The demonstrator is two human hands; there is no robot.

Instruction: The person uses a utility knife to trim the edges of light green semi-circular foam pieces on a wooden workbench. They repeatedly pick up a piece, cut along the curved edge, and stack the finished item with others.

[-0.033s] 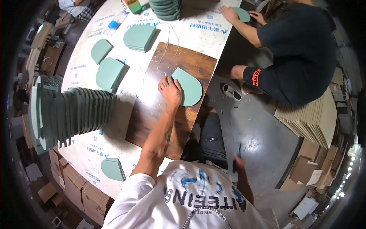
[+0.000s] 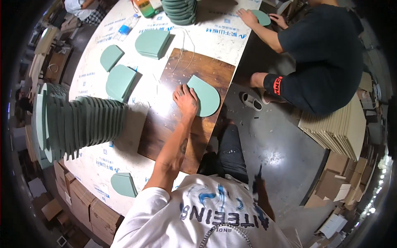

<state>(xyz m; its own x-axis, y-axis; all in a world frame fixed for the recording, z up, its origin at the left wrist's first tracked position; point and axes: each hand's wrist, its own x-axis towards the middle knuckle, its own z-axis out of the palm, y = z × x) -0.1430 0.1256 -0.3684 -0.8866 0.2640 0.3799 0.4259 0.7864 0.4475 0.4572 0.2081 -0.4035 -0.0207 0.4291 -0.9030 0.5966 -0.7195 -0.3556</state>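
A mint-green panel (image 2: 205, 97), straight at one end and rounded at the other, lies on a dark brown wooden board (image 2: 165, 138). My left hand (image 2: 186, 99) is at its left edge, fingers bent and thumb side against the panel, holding it on the board. Low beside my right leg, off the table, is my right hand (image 2: 259, 184). Its fingers close round a slim dark tool (image 2: 260, 170) that points upward; blur and shadow hide its kind.
Stacked green panels (image 2: 84, 124) stand at the table's left, with smaller piles (image 2: 152, 43) beyond the board. A loose string (image 2: 192, 53) crosses its far edge. A bottle (image 2: 124, 29) stands farther back. At right, a seated person (image 2: 322, 58) handles another green panel near stacked beige boards (image 2: 331, 128).
My right hand and its tool have shifted slightly downward and look darker and more blurred. The whole view has moved a little; my left hand remains at the panel.
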